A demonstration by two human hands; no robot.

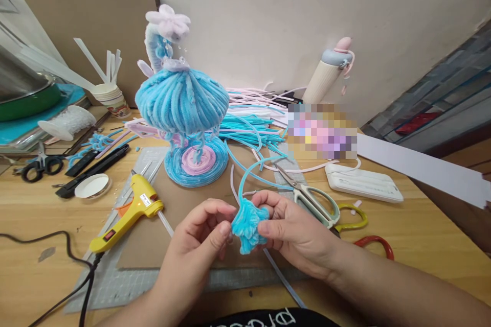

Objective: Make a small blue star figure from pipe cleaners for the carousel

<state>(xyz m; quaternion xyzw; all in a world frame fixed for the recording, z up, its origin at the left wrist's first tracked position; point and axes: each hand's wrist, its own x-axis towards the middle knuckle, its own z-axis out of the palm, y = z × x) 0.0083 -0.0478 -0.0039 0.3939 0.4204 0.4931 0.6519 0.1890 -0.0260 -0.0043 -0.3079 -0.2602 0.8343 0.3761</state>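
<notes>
My right hand (pixel 291 232) pinches a bright blue flower-like piece of fuzzy pipe cleaner (pixel 248 226) between thumb and fingers. A single curved blue stem rises from its top. At the left edge of this piece, the thumb and fingertips of my left hand (pixel 205 232) close on it. Behind my hands stands a blue umbrella-shaped pipe-cleaner model (pixel 182 99), topped by a pale pink flower, above a round blue and pink coiled base (pixel 174 166). A yellow hot glue gun (pixel 130 212) lies to the left of my left hand.
Brown cardboard (pixel 148 242) covers part of a grey cutting mat (pixel 99 283). Pale-handled scissors (pixel 314 204), yellow-handled scissors (pixel 353 219) and a white power bank (pixel 364 184) lie right. Blue pipe cleaners (pixel 249 130) are piled behind; a bottle (pixel 326 74) leans by the wall. Black scissors (pixel 42 163) lie left.
</notes>
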